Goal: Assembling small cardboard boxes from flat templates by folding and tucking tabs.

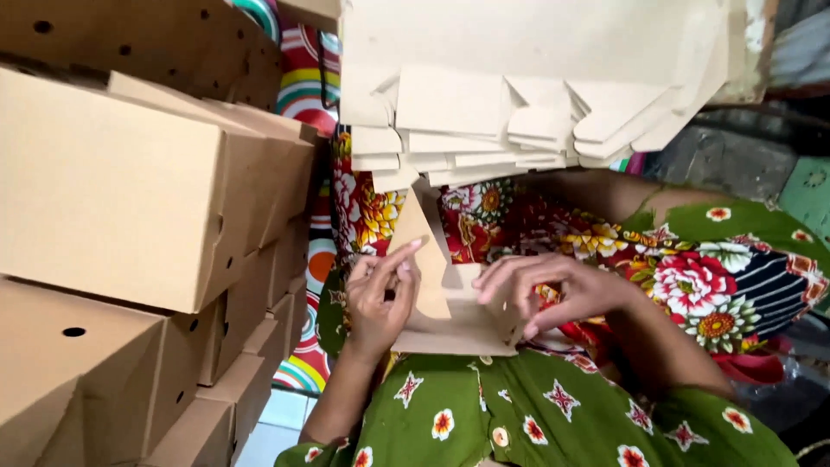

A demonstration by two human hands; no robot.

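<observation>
Your left hand (pixel 380 298) pinches the left edge of a small cardboard piece (pixel 450 320) over your lap, fingers pressed together. Your right hand (pixel 553 290) curls over its right side and presses a flap down. The piece looks only half folded: one pointed flap stands up and the walls are not closed. Behind it, a stack of flat blanks (pixel 519 95) waits unfolded. At the left, finished boxes (pixel 130 199) are piled up, so part of the work is already done.
</observation>
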